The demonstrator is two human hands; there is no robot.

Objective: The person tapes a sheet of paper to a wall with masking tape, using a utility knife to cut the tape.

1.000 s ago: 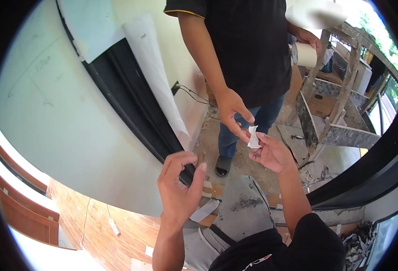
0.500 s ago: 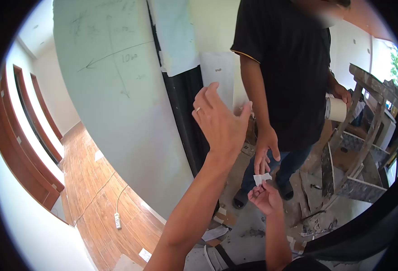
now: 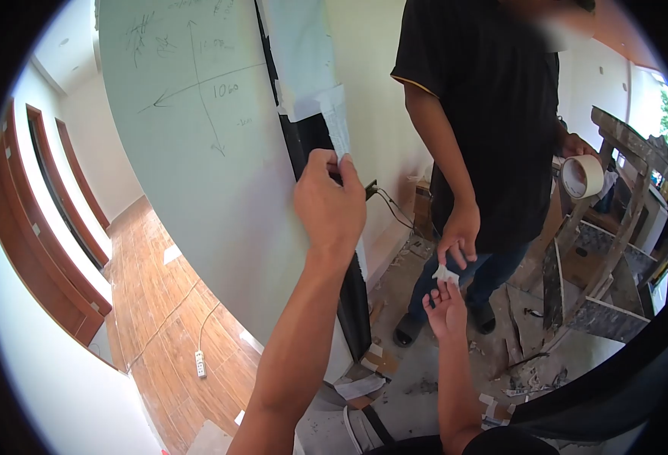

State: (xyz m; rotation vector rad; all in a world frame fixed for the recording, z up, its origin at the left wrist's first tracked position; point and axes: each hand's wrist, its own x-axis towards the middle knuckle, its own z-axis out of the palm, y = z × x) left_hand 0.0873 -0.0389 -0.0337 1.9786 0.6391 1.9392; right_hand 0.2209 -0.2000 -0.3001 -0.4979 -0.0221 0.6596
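Note:
A black-edged wall (image 3: 197,182) carries handwritten marks and arrows. At that edge my left hand (image 3: 330,201) is closed, thumb and forefinger pinching the lower end of a white paper sheet (image 3: 337,121) that hangs over the black strip (image 3: 301,144). Lower right, my right hand (image 3: 447,309) has its fingertips on a small torn piece of masking tape (image 3: 446,274); its other fingers are loosely curled. From above, a co-worker's hand (image 3: 461,231) also touches this piece. The co-worker's other hand (image 3: 579,145) holds a wide roll of masking tape (image 3: 581,177).
A co-worker in a black shirt (image 3: 493,129) stands close on the right. Beside them is a worn wooden frame (image 3: 614,227). Debris and cardboard (image 3: 379,361) lie on the grey floor. A power strip (image 3: 200,364) with a cord rests on the wood-look floor at left.
My left hand came down and leftward, from spread fingers to a pinch on the sheet, which now hangs narrower by the black edge. My right hand and the tape piece rose slightly. The tape roll turned.

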